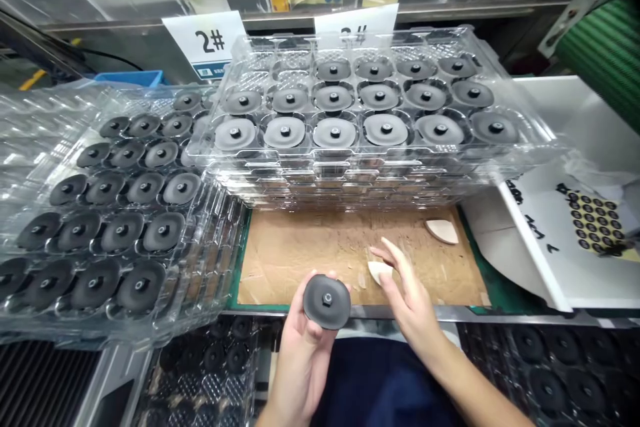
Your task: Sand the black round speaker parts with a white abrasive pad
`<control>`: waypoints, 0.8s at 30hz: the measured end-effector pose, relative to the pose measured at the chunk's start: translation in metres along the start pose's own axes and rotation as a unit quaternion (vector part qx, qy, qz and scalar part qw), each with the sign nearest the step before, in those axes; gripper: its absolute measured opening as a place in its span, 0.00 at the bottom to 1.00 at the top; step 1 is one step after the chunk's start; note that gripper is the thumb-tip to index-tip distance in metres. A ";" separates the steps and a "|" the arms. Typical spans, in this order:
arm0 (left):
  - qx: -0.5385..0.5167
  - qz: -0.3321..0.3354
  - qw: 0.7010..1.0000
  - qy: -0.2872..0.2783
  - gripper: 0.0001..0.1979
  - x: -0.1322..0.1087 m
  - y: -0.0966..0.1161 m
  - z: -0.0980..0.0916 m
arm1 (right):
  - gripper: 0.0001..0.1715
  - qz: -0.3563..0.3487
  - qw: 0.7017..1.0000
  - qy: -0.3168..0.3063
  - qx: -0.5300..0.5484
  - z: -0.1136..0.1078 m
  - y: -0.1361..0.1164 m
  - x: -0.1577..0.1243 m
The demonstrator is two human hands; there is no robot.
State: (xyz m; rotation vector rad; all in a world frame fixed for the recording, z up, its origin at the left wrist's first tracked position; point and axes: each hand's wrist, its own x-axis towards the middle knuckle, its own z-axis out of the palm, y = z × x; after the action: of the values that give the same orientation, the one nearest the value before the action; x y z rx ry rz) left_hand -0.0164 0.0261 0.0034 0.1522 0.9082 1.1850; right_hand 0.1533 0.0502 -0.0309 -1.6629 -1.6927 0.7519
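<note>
My left hand (303,347) holds a dark grey round disc with a central stud (327,301), gripping its rim between thumb and fingers above the work surface. My right hand (413,300) hovers over a brown cardboard sheet (300,260), its fingers apart and curved. A small cream wedge-shaped piece (379,272) lies right beside those fingers. I cannot tell whether they touch it. A larger cream wedge (443,231) rests further back on the cardboard.
Stacked clear plastic trays (370,100) of grey studded discs stand behind the cardboard, with a tilted stack (100,213) at left. A "2#" card (204,43) stands behind them. More dark discs sit in a tray (550,373) below the bench edge. A white board (530,240) lies at right.
</note>
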 end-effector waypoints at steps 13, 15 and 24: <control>-0.016 -0.055 0.997 0.041 0.24 0.030 0.000 0.007 | 0.11 -0.015 0.995 -0.099 0.002 0.013 0.038 0.004; -0.018 -0.072 0.997 0.036 0.23 0.034 -0.001 0.013 | 0.09 -0.012 0.994 -0.107 0.027 0.002 0.021 0.023; 0.007 -0.132 0.991 0.001 0.24 0.043 -0.003 0.029 | 0.11 -0.060 0.960 -0.246 0.118 -0.042 -0.065 0.057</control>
State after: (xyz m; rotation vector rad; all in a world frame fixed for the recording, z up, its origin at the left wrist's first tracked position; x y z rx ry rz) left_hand 0.0093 0.0708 -0.0020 0.0409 0.9080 0.9340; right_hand 0.1453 0.1035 0.0486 -1.2600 -1.9181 1.3341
